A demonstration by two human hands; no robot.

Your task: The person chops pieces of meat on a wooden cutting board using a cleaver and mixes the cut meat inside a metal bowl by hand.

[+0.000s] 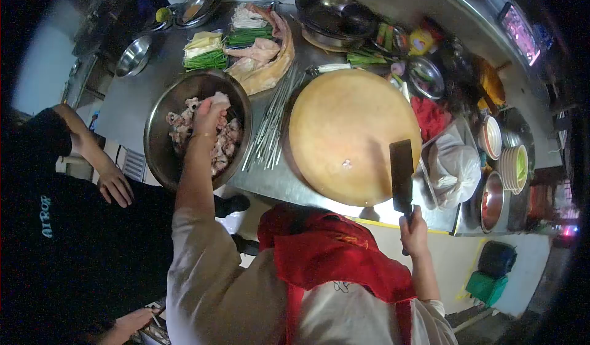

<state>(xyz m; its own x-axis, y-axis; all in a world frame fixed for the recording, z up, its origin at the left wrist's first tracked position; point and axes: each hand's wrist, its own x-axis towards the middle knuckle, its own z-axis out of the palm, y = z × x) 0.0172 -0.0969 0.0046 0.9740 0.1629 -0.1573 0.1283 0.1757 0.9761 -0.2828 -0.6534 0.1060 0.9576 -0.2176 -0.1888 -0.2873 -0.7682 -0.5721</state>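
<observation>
My left hand [209, 120] is inside a large metal bowl [155, 130], its fingers closed on a pale piece of meat [220, 98]. Chunks of meat [224, 151] lie in the bowl beneath and around it. My right hand [415, 231] grips the handle of a cleaver [401, 171], whose broad dark blade stands over the right edge of a round wooden chopping board [350, 123]. A small scrap of meat [346, 163] rests on the board.
Metal skewers [273, 126] lie between bowl and board. Behind are a slab of meat [279, 56], green vegetables [206, 60] and a black pan [337, 13]. A bagged item [453, 163] and stacked bowls [512, 168] stand right. Another person [80, 222] is at the left.
</observation>
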